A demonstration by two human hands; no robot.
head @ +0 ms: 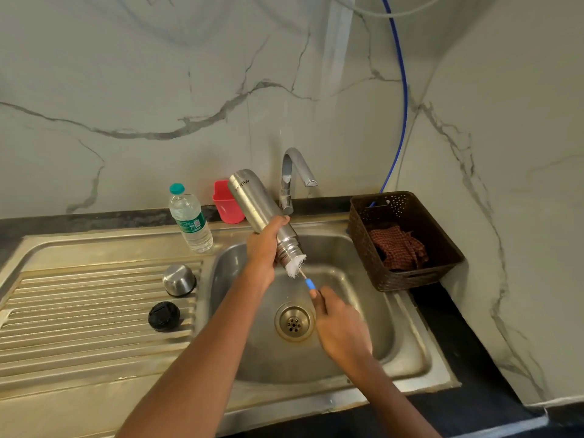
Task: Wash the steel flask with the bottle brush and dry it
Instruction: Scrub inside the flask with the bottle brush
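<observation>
Sink station: open room and obstructions.

Stainless steel sink basin (363,327): open above the drain; the middle is taken by both hands, left (264,248) and right (341,327), with the tilted steel flask (259,203) and white-bristled bottle brush (297,267) between them. Chrome tap (292,178) stands close behind the flask. Ribbed steel draining surface (79,311): mostly bare, with a domed steel cup (179,279) and black round lid (164,316) near the basin edge. Clear plastic water bottle (189,218) and red plastic holder (226,202) block the back rim. Brown perforated basket (442,235) with a checked cloth (398,251) closes the right side.
</observation>
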